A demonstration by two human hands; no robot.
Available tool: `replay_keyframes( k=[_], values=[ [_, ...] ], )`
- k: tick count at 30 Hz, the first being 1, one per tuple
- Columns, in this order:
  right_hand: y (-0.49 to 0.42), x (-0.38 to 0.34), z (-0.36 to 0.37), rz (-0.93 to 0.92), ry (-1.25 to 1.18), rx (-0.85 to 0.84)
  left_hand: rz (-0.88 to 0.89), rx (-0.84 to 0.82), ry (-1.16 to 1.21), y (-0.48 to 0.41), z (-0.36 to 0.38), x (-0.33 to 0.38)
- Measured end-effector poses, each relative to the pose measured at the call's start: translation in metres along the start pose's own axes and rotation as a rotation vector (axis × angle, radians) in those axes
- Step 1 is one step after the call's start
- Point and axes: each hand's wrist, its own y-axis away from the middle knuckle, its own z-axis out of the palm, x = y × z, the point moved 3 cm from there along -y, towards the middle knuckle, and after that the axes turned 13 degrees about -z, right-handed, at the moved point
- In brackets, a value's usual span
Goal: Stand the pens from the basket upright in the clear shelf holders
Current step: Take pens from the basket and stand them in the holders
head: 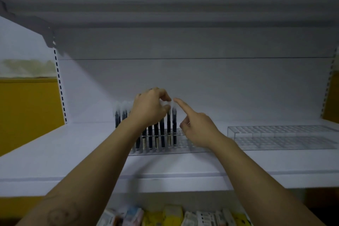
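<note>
A clear holder [185, 143] stands on the white shelf [73, 152], and several dark pens [156, 134] with pale caps stand upright in its left part. My left hand [150, 108] is above that row, its thumb and fingers pinched on the cap of a pen [169, 124] near the row's right end. My right hand [196, 128] holds nothing. Its index finger points up and left, its tip next to the cap of the rightmost pen [174, 124]. The basket is out of view.
A second clear holder [282, 136], with no pens in it, sits further right on the same shelf. Below the shelf's front edge lies a row of packaged goods [174, 215]. Yellow panels [27, 112] flank the shelf unit on both sides.
</note>
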Motion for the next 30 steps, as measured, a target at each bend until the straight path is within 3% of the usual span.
replay_keyframes(
  k=[5,11,21,30],
  values=[
    [0.001,-0.002,-0.001,0.023,-0.019,-0.009,0.04,0.032,-0.021,0.008,0.0,0.001],
    [0.018,-0.003,0.002,0.097,-0.237,0.143,0.092,0.087,-0.051,0.029,-0.005,-0.002],
    [0.074,-0.023,-0.004,0.041,-0.115,0.208,0.199,0.128,0.007,0.092,-0.002,0.004],
    [0.172,-0.03,0.012,0.056,0.02,0.286,0.332,0.094,0.083,0.192,0.048,0.005]
  ],
)
